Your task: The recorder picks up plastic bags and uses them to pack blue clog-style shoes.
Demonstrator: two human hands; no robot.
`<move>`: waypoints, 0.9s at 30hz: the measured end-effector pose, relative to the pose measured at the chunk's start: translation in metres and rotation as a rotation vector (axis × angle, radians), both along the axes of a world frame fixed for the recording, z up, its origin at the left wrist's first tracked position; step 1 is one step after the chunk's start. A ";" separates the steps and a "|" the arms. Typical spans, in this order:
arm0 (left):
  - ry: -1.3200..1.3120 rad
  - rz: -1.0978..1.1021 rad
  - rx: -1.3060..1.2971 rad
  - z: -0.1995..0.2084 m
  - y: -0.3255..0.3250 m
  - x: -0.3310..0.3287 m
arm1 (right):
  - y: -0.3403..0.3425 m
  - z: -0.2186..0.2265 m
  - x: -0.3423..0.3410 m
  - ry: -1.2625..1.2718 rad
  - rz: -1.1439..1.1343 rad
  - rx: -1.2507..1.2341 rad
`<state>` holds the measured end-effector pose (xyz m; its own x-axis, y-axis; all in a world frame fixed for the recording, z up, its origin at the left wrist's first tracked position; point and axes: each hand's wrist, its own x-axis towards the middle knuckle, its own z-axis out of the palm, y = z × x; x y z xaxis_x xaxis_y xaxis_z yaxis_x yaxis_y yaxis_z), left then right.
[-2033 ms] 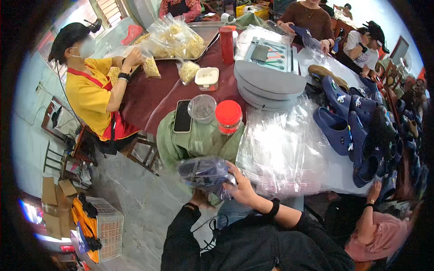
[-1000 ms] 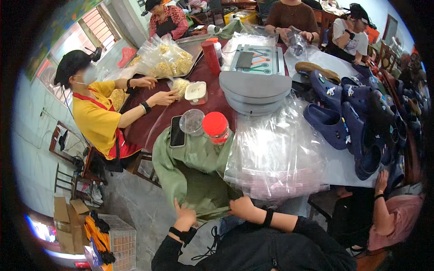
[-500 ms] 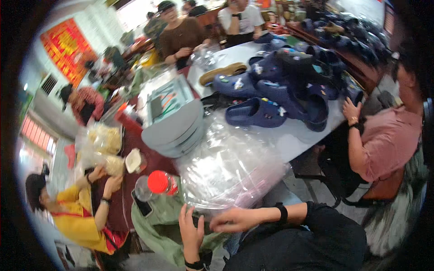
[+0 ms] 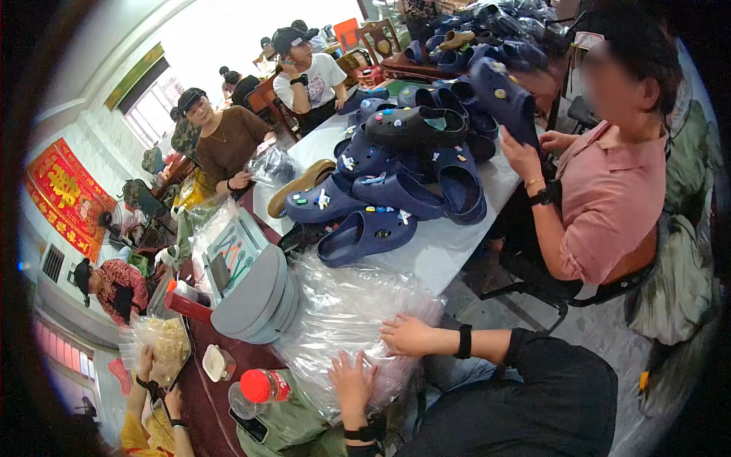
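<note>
A stack of clear plastic bags (image 4: 335,305) lies at the near end of the white tabletop. My left hand (image 4: 352,383) rests on its front part, fingers spread, with nothing held. Farther right, my right hand (image 4: 409,336) lies on the bags too, its fingers stretched out. Just beyond the bags stands a heap of navy clogs (image 4: 365,238) with small coloured charms, one black clog (image 4: 415,126) on top.
Left of the bags stand a grey organizer (image 4: 255,305) and a red-lidded jar (image 4: 260,386); a phone (image 4: 249,426) lies on green cloth. A person in pink (image 4: 609,206) at right holds a navy clog (image 4: 502,95). Several other people sit around.
Both my hands have moved onto the plastic bags; before, they were at the near edge. The view has swung right. The person in pink has lifted a clog.
</note>
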<state>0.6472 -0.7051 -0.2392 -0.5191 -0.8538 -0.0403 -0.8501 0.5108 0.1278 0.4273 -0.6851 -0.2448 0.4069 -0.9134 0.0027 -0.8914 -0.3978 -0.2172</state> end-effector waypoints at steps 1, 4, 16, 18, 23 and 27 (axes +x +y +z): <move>-0.002 0.001 -0.001 -0.007 0.001 0.000 | -0.002 0.002 -0.001 -0.017 -0.001 0.032; 0.068 0.023 -0.039 -0.022 0.008 -0.005 | -0.003 -0.003 -0.009 -0.126 0.030 -0.062; 0.186 0.110 -0.214 -0.048 0.014 -0.014 | -0.014 0.033 -0.064 -0.610 -0.258 -0.368; 0.179 0.118 -0.211 -0.050 0.012 -0.013 | -0.033 0.043 -0.075 -0.592 -0.328 -0.472; 0.193 0.119 -0.242 -0.051 0.009 -0.016 | -0.098 0.065 -0.105 -0.356 -0.676 -0.828; 0.189 0.116 -0.237 -0.045 0.013 -0.013 | -0.135 0.065 -0.132 -0.218 -0.952 -0.753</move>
